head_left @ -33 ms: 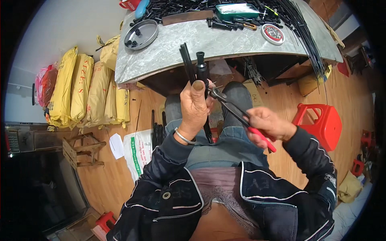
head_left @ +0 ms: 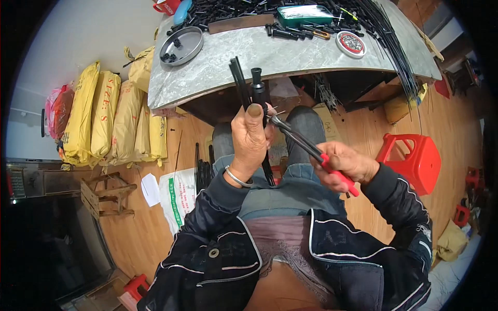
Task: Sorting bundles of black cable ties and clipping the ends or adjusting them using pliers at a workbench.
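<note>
Standing beyond the knees [head_left: 306, 127], the grey counter [head_left: 228, 65] is heaped along its far side with small black parts [head_left: 223, 11], apparently placed there to be within reach. Over the lap, just in front of the counter, a bundle of black rods [head_left: 237, 78] is grasped in the left grip [head_left: 250, 135]; its long axis is tilted, with the upper ends directed toward the counter and slightly left. By that hold near the middle, the rods are presumably steadied. Black pliers with red handles [head_left: 306, 144] are grasped in the right grip [head_left: 345, 163], well back, probably for leverage; their working end is aimed up and left, at the left grip. Beside the rods, a black flared cylinder [head_left: 258, 90] is held with its tip toward the counter. At the pliers' end, a thin wire [head_left: 280, 112] is seen jutting rightward; whether it is pinched cannot be told.
</note>
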Available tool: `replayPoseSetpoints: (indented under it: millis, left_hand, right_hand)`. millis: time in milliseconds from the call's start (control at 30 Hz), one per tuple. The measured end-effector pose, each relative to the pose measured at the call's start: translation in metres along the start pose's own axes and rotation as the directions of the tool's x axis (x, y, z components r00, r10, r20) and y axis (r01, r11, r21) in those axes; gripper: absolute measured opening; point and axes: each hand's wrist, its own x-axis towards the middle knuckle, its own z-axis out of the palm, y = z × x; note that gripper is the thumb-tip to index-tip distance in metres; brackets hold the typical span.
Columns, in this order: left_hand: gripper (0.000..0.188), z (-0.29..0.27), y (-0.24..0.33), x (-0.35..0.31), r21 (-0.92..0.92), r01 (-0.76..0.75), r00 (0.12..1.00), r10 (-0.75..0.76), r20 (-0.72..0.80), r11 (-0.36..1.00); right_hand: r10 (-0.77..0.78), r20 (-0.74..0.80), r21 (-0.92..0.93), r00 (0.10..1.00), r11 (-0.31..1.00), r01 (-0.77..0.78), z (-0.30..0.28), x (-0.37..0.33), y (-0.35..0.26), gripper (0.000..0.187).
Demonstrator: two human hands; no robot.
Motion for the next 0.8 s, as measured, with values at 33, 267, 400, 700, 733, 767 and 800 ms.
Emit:
replayPoseSetpoints:
  millis: [33,267,400,700,733,767,800]
  left_hand:
    - [0.062,0.000,-0.001,0.000,0.021,0.006,1.000,-0.006,0.014,1.000]
    - [0.051,-0.003,0.000,-0.002,-0.052,-0.024,0.999,0.022,-0.048,0.998]
    - [0.050,0.005,-0.010,0.003,0.024,-0.100,0.995,0.101,-0.020,0.995]
    - [0.053,0.006,-0.003,0.001,-0.056,-0.018,0.999,0.019,0.032,0.998]
    - [0.053,0.006,-0.002,0.003,-0.060,-0.020,0.999,0.022,0.029,0.998]
    - [0.054,0.006,-0.001,0.003,-0.051,-0.009,0.998,0.012,0.058,0.999]
    - [0.056,0.007,0.000,0.003,-0.043,0.003,0.996,0.001,0.088,0.999]
  right_hand:
    - [-0.013,0.063,0.096,0.998,0.995,0.007,-0.003,0.001,0.002,0.032]
    - [-0.399,-0.249,-0.929,0.882,0.357,-0.101,0.026,-0.001,-0.038,0.035]
    - [0.037,-0.306,-0.211,0.951,0.972,-0.106,0.025,-0.011,-0.001,0.025]
    - [-0.610,0.139,-0.956,0.780,-0.289,-0.055,0.013,-0.003,-0.029,0.031]
    - [-0.607,0.140,-0.955,0.782,-0.292,-0.056,0.020,-0.003,-0.031,0.031]
    - [-0.421,-0.245,-0.964,0.874,0.201,-0.174,0.035,-0.003,-0.030,0.027]
    - [-0.058,-0.488,-0.713,0.871,0.602,-0.359,0.043,-0.004,-0.028,0.024]
